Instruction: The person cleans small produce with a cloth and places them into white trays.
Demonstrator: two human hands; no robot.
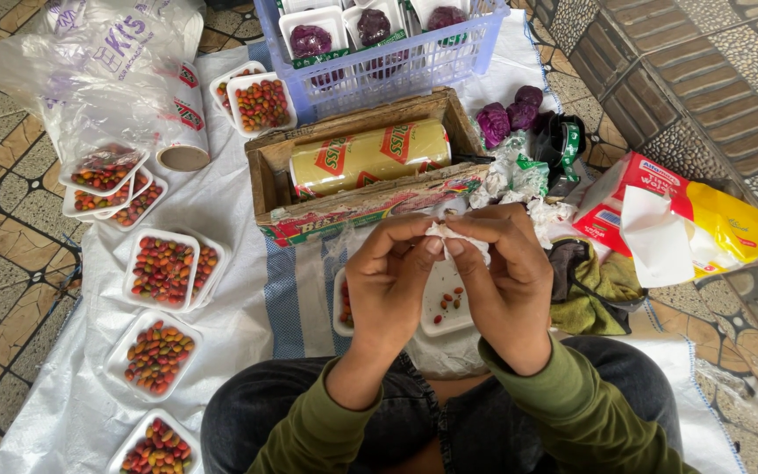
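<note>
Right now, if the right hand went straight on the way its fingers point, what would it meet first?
The right hand points left toward the left hand; past the white tissue that both pinch, it would meet the left fingertips, though depth is unclear.

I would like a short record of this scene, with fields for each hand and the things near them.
left hand: left hand pinches crumpled white tissue piece
right hand: right hand pinches the same tissue
below hands: white foam tray with few small chillies
ahead: wooden box holding yellow film roll
left side: filled chilli trays
</note>
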